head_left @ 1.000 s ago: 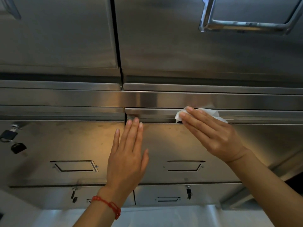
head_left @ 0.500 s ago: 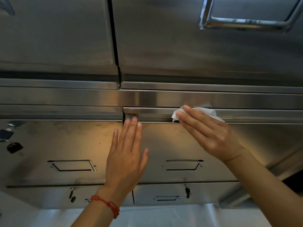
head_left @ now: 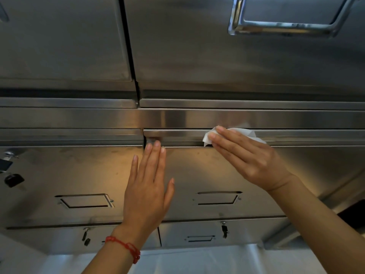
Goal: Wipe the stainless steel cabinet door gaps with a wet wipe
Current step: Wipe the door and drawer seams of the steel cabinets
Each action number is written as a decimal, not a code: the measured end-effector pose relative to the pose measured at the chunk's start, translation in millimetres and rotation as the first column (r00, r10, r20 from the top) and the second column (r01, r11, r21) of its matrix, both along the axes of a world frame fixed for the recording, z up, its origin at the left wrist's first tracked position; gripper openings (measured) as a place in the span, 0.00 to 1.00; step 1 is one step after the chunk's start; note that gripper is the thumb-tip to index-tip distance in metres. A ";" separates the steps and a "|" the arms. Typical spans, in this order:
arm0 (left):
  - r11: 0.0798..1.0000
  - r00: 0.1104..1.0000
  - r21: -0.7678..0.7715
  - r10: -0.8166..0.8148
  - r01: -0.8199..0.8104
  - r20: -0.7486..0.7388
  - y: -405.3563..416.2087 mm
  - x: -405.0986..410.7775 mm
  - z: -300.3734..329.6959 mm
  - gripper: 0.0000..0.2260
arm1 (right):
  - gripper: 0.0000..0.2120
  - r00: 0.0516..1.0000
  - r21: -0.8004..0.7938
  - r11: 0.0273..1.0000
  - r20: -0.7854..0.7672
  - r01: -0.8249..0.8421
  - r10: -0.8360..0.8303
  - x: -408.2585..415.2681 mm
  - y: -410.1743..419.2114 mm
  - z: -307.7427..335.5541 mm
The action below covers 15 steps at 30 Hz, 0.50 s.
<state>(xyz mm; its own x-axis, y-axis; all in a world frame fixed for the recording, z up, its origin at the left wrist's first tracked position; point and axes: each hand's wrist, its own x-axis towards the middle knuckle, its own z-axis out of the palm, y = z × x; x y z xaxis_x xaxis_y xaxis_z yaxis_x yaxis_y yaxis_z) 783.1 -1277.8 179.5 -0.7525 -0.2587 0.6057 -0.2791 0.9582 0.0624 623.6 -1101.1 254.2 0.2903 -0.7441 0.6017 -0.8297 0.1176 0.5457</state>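
Note:
A white wet wipe (head_left: 245, 133) is pressed under the fingers of my right hand (head_left: 248, 159) against the top edge of the right stainless steel cabinet door (head_left: 197, 169), along the horizontal gap (head_left: 183, 146) there. My left hand (head_left: 148, 184) lies flat and open on the same door near its upper left corner, fingertips just below the vertical gap (head_left: 144, 139) between the two doors. A red string bracelet sits on my left wrist.
Larger steel doors fill the upper half, the right one with a chrome handle (head_left: 284, 24). The left lower door (head_left: 69, 175) has a padlock and key (head_left: 9, 171) at its left edge. Small locked drawers (head_left: 199, 234) run below.
My right hand and the wipe have slid slightly left along the top edge of the door. My left hand has stayed flat in place.

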 end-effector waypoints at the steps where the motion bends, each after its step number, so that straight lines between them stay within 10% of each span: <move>1: 1.000 1.000 0.005 -0.002 0.002 0.002 0.1 0.4 0.5 0.26 | 0.13 1.000 0.006 1.000 -0.003 0.004 -0.004 -1.9 3.6 0.5; 15: 1.000 1.000 0.013 0.006 -0.006 0.009 1.2 -0.5 -0.8 0.27 | 0.11 0.998 0.024 0.999 -0.048 0.033 -0.032 -11.9 20.1 5.1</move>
